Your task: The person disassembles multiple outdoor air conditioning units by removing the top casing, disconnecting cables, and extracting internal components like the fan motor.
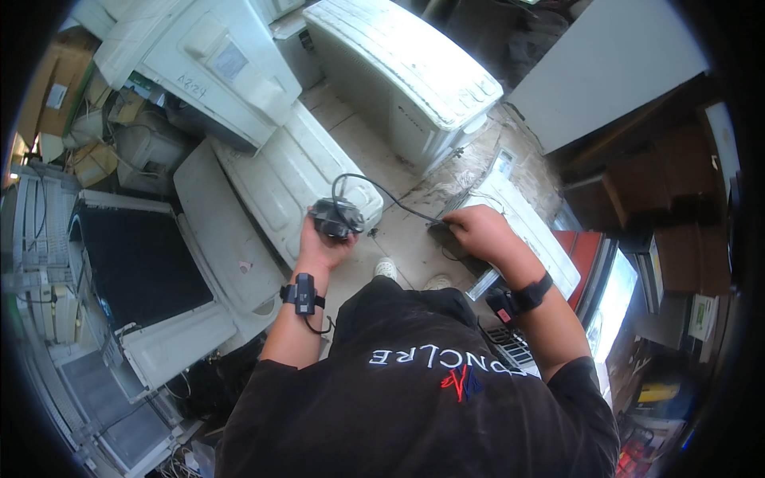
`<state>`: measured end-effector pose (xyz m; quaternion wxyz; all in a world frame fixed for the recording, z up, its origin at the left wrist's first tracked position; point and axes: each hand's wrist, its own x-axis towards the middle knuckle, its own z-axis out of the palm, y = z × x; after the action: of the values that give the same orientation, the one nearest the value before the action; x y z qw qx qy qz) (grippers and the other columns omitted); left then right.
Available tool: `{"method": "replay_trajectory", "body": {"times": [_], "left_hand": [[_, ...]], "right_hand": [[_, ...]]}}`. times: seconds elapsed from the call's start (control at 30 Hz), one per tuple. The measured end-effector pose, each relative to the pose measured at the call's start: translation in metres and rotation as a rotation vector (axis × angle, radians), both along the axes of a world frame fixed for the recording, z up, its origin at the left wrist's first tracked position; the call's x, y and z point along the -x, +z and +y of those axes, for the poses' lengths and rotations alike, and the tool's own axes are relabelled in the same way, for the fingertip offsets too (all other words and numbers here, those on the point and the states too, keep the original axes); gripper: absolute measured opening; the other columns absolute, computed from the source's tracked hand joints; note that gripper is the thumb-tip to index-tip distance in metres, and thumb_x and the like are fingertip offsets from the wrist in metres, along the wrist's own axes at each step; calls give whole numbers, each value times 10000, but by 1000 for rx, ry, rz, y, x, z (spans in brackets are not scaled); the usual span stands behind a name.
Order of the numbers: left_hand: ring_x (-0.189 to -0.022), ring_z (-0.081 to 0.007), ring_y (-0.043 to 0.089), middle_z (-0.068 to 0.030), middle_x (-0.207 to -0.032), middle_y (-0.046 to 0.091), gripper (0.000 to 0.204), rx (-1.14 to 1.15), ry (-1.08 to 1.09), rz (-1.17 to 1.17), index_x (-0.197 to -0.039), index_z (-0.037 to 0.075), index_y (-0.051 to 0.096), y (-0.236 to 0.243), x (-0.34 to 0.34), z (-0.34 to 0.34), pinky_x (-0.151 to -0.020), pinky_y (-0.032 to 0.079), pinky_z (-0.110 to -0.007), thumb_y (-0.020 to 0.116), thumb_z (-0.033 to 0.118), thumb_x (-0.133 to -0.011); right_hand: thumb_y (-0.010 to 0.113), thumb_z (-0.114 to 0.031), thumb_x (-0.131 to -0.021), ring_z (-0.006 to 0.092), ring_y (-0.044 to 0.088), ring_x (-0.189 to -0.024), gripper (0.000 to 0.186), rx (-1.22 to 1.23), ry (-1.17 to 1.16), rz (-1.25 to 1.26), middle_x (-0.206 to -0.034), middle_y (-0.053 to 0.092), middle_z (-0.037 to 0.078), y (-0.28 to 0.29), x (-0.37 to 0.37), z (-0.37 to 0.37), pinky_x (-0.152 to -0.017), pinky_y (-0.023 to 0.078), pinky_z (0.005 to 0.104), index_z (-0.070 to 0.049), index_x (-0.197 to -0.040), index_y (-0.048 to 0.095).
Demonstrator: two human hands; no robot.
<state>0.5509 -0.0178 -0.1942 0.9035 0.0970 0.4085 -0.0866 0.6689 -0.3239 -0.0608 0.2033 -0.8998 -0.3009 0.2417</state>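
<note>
My left hand (323, 239) holds a small dark, grimy device (336, 215), perhaps a motor or pump, up in front of me. A black cable (391, 193) loops up from it and runs rightward to my right hand (478, 233), whose fingers are closed round it. Beneath the device lies a large off-white plastic panel (279, 167). A white boxy panel or casing (543, 247) is just right of and behind my right hand. Both wrists wear black strapped units.
A white appliance body (394, 60) lies ahead, another (195, 64) at upper left. A dark-faced panel unit (135, 263) and stacked parts fill the left. A white board (606, 72) stands upper right, brown cardboard (669, 223) at right. My shoes (386, 268) show on the tiled floor (351, 127).
</note>
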Motion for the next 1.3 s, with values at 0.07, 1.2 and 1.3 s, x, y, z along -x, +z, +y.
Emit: {"method": "replay_trajectory", "body": {"times": [0.07,1.2,1.3], "left_hand": [[-938,-363,514,-143,-1246,571,734,-6,-25,-58,-1292,147,567,2,1,4,-653,495,-332,456,724,-852],[-1062,-319,660,-242,-1162,624,905,-95,-754,-640,-1270,-96,510,140,26,-58,-910,549,-394,710,584,-708],[-1056,-335,659,-250,-1156,628,915,-22,-835,-684,-1258,-108,528,141,13,-63,-935,533,-403,741,556,-668]], "right_hand": [[550,-142,-846,373,650,-927,272,16,-63,-53,-971,696,180,-11,-1,-3,-818,521,444,-79,-1049,721],[570,-64,-882,78,414,-456,276,-440,-662,586,-703,633,46,-118,-31,-20,-406,312,236,-16,-1126,691],[579,-60,-868,95,432,-456,270,-472,-732,724,-703,634,58,-118,-32,-9,-405,319,246,-9,-1109,692]]}}
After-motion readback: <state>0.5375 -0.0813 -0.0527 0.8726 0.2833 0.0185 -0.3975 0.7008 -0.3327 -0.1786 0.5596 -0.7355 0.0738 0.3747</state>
